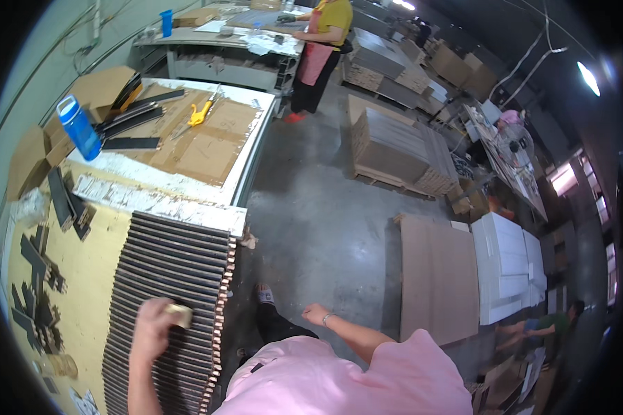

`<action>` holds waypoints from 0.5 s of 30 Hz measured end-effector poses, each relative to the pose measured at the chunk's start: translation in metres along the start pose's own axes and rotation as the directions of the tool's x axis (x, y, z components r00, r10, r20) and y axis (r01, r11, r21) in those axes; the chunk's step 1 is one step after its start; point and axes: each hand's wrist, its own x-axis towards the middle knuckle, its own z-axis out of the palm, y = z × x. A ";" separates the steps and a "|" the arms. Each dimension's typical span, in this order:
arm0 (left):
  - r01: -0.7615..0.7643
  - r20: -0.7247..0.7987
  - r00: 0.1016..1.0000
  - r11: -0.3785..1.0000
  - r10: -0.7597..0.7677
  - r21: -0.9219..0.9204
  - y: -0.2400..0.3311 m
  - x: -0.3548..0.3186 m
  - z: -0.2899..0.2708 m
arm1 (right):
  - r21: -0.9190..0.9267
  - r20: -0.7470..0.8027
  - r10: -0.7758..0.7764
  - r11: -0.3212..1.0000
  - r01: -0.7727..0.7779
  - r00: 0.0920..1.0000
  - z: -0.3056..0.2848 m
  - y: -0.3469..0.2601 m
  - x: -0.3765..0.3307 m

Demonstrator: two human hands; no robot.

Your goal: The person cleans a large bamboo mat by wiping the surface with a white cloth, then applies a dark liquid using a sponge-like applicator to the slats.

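Observation:
My left hand (155, 322) is closed round a small pale-yellow block (179, 316), perhaps a sponge. It is over a broad row of dark narrow strips (166, 277) laid side by side on the table, their pale cut ends along the right edge. Whether the block touches the strips I cannot tell for sure. My right hand (316, 313) hangs over the floor to the right of the table, its fingers curled with nothing visible in them. A band circles that wrist.
Loose dark pieces (31, 304) lie along the table's left side. Beyond the strips are a blue bottle (80, 128), a yellow-handled tool (200, 115) and cardboard (187, 142). A person in yellow (332, 28) stands at a farther table. Stacked boards (436, 277) stand to the right.

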 end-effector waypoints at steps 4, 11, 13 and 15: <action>0.354 -0.324 0.886 0.935 -0.333 0.007 -0.091 -0.018 -0.014 | -0.022 0.002 -0.014 1.000 0.014 1.000 -0.008 -0.006 0.002; -0.126 0.053 0.991 0.987 0.122 0.095 -0.007 0.014 -0.006 | -0.038 -0.009 -0.080 0.996 0.079 0.997 0.013 -0.021 -0.002; 0.282 -0.194 0.927 0.938 -0.321 -0.201 -0.062 -0.011 0.004 | 0.064 0.046 -0.083 0.995 0.080 0.995 0.013 -0.039 -0.011; 0.449 -0.306 0.828 0.883 -0.469 -0.136 -0.106 -0.030 -0.013 | 0.004 0.068 -0.127 0.992 0.127 0.990 0.013 -0.040 -0.009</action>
